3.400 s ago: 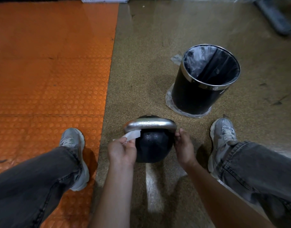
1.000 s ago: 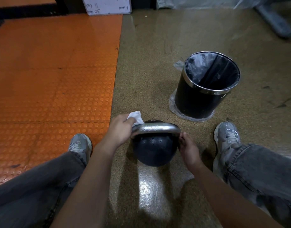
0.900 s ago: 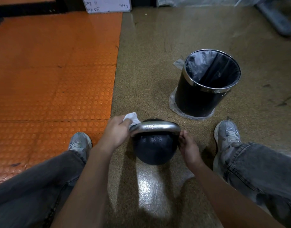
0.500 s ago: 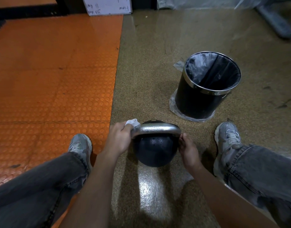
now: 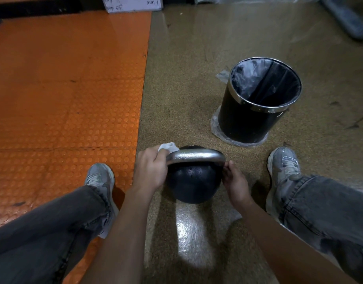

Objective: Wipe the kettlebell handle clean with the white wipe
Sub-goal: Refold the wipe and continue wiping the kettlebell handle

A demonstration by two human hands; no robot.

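A black round kettlebell (image 5: 194, 183) with a silver, speckled handle (image 5: 196, 157) stands on the tan floor (image 5: 197, 78), near its edge with the orange mat (image 5: 63, 89). The left hand (image 5: 150, 171) grips a crumpled white wipe (image 5: 168, 147) against the handle's left end; the right hand (image 5: 235, 182) holds the right end.

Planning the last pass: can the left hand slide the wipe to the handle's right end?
Probably not fully: the right hand grips that end of the handle, blocking the left hand and wipe.

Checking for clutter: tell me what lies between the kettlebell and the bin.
Head view: bare speckled floor between the kettlebell and the bin.
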